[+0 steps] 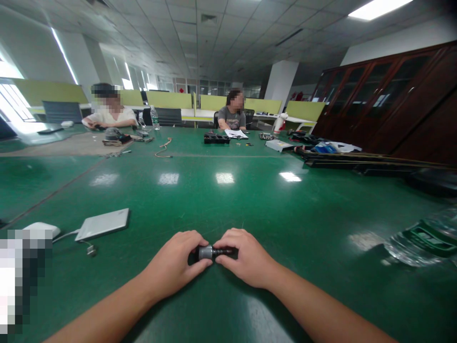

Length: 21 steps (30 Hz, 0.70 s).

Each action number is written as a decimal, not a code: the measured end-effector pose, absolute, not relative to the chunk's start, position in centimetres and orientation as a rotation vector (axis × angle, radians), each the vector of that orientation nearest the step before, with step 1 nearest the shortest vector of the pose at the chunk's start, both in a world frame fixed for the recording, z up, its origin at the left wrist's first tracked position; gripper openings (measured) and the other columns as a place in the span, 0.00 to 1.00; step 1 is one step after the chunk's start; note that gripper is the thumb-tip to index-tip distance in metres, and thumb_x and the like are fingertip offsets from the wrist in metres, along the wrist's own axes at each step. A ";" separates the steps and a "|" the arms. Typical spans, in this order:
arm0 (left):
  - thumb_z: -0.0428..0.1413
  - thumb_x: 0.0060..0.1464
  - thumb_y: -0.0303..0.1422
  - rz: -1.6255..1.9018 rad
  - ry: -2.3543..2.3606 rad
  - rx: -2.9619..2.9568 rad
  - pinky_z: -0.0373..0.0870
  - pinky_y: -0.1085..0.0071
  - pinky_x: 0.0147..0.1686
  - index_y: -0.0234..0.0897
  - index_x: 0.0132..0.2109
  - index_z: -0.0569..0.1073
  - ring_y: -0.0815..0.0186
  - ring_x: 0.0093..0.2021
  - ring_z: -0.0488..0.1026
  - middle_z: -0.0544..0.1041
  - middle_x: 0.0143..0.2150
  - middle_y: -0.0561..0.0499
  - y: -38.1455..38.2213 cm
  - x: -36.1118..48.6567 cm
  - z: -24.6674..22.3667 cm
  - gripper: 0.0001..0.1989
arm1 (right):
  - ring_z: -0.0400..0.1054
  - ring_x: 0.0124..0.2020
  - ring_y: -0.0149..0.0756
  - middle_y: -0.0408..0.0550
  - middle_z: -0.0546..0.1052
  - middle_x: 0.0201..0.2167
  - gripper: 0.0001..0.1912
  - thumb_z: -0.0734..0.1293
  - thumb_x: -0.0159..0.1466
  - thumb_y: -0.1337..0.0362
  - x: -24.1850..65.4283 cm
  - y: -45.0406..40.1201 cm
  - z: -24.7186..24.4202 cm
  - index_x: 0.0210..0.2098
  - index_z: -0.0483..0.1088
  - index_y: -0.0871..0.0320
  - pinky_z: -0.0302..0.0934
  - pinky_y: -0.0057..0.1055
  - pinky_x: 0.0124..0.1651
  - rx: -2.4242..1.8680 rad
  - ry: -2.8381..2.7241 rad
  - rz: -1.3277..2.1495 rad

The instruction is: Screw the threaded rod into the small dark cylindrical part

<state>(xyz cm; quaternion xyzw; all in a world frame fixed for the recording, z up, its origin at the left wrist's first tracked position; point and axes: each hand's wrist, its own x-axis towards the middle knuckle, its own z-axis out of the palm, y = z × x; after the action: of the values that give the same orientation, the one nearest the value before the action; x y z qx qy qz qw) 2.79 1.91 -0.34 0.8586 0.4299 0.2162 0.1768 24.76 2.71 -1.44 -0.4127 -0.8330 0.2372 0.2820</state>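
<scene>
cylindrical part [204,252], one, left hand [178,258], right hand [247,258], both gripping it

on table [193,202]: cabled box [103,224] left, bottle [423,240] right, papers [235,134] beyond; cylinder [205,252] between left hand [178,259] and right hand [246,256]

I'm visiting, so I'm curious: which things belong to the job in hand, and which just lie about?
In hand:
- small grey-and-black cylindrical part, held by left hand and right hand

Probably just lying about:
- flat silver rectangular device
- clear plastic bottle with green label
</scene>
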 end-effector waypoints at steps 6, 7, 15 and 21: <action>0.61 0.55 0.34 0.590 1.206 2.432 0.67 0.66 0.41 0.39 0.44 0.73 0.60 0.39 0.72 0.76 0.38 0.51 2.1 2.9 -0.2 0.09 | 0.68 0.39 0.35 0.43 0.77 0.33 0.08 0.72 0.59 0.67 24.7 2.7 -1.4 0.39 0.78 0.54 0.56 0.34 0.45 -1.118 -2.262 0.620; 0.61 0.56 0.34 0.588 1.207 2.429 0.67 0.66 0.42 0.39 0.44 0.73 0.61 0.39 0.72 0.76 0.38 0.52 2.2 2.9 -0.2 0.09 | 0.68 0.39 0.35 0.43 0.77 0.34 0.07 0.72 0.59 0.67 24.8 2.7 -1.4 0.39 0.78 0.54 0.57 0.34 0.45 -1.119 -2.265 0.621; 0.61 0.55 0.34 0.607 1.206 2.426 0.67 0.66 0.41 0.39 0.44 0.73 0.61 0.39 0.72 0.76 0.37 0.51 2.1 2.9 -0.3 0.10 | 0.68 0.38 0.36 0.44 0.77 0.33 0.07 0.72 0.59 0.67 24.9 2.6 -1.1 0.38 0.78 0.54 0.57 0.34 0.44 -1.125 -2.278 0.621; 0.62 0.54 0.34 0.621 1.205 2.428 0.67 0.66 0.41 0.40 0.43 0.74 0.61 0.39 0.73 0.76 0.37 0.52 2.0 2.9 0.0 0.10 | 0.68 0.38 0.36 0.44 0.77 0.33 0.07 0.72 0.59 0.68 24.9 2.5 -1.1 0.38 0.78 0.54 0.57 0.34 0.44 -1.132 -2.280 0.613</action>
<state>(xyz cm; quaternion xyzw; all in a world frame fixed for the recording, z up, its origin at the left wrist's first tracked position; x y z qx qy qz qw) 2.90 2.04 -0.05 0.8590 0.4264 0.2197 0.1792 24.95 2.51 -1.06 -0.4178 -0.8411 0.2260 0.2586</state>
